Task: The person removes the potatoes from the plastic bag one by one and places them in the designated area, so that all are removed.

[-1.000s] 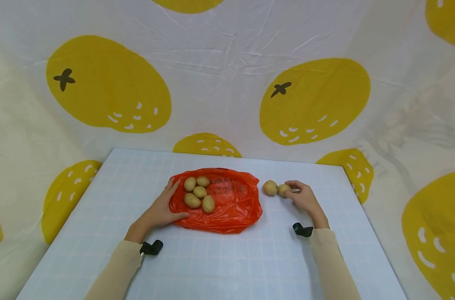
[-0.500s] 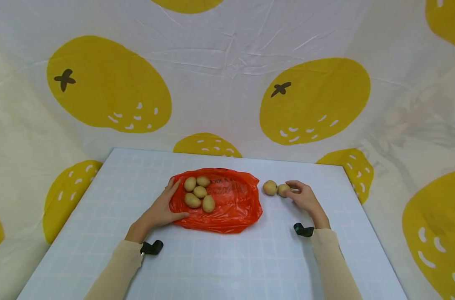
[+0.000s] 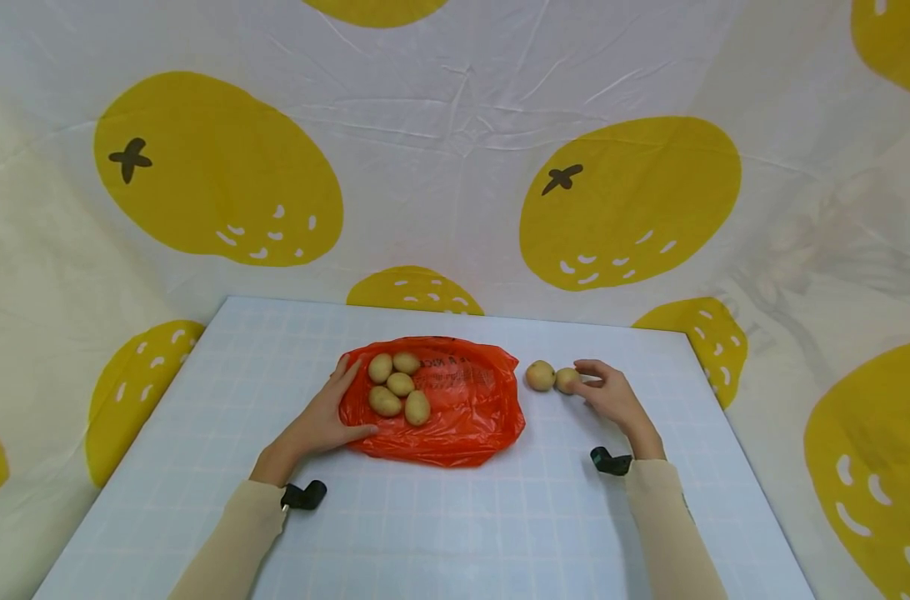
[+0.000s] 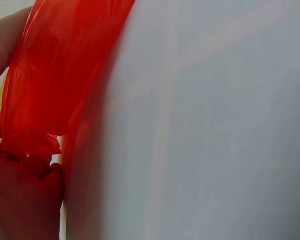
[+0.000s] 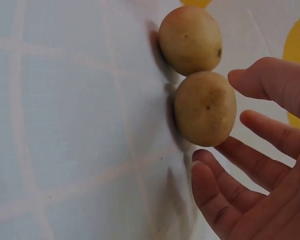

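Observation:
A red plastic bag (image 3: 466, 417) lies spread on the table, several potatoes (image 3: 400, 384) grouped on its left part. The left hand (image 3: 329, 417) rests at the bag's left edge, fingers and thumb spread over the rim. In the left wrist view, red film (image 4: 65, 65) fills the space beside the thumb, and part of the hand shows reddish. Right of the bag, two potatoes stand side by side, touching. The right hand (image 3: 608, 396) is at the right-hand potato (image 5: 205, 109), thumb and fingers parted around it. The other potato (image 5: 190, 41) has a dark spot.
The table (image 3: 455, 533) has a pale blue checked cover. A hanging cloth (image 3: 425, 167) printed with large yellow fruit rises behind it and along both sides. Small black wrist cameras sit at the left cuff (image 3: 302, 495) and right cuff (image 3: 611, 461).
The right wrist and forearm have shifted slightly to the right, while the right fingers stay at the potato. The left hand, bag and potatoes look unchanged.

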The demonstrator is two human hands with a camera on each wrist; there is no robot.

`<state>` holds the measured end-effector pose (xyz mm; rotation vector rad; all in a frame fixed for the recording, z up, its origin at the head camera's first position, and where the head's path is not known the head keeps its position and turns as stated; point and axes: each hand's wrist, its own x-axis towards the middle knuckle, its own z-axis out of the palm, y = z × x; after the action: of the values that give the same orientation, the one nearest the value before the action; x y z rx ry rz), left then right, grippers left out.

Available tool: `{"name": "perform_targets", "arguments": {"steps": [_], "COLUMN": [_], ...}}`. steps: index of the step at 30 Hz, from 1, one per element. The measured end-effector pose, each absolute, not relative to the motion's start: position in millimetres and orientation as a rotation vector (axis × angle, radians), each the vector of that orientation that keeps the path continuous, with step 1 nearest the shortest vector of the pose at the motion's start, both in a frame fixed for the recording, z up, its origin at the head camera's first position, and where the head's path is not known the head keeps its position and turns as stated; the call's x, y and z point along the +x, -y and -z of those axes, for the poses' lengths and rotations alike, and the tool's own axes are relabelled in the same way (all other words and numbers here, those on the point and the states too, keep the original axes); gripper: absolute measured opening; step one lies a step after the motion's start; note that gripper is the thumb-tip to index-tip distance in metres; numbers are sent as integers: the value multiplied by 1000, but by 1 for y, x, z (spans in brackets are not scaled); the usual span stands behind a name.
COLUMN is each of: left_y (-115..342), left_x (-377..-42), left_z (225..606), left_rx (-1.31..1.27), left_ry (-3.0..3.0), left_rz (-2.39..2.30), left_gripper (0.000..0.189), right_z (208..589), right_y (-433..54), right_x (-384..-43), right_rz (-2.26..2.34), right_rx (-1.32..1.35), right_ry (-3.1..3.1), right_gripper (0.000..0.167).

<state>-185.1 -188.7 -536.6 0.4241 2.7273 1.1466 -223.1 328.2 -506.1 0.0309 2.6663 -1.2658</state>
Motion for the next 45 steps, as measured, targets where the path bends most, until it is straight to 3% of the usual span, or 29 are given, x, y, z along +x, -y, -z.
{"name": "perform_targets", "arguments": {"steps": [20,45], "left_y": [188,188], "left_x": [-185,-184], "left_z": [535,539], "left_rx": [437,440], "left_ry": [-2732,-2748], "left_rz": [-1156,-1165], "left_gripper": [120,120], "right_z": [447,396], "right_y": [-303,-226], "right_x": [-214,-224], "right_rz": [1280,1310], "right_rx": [-131,-453], "right_ry": [-2803,-2736], "right_gripper": [69,69]}}
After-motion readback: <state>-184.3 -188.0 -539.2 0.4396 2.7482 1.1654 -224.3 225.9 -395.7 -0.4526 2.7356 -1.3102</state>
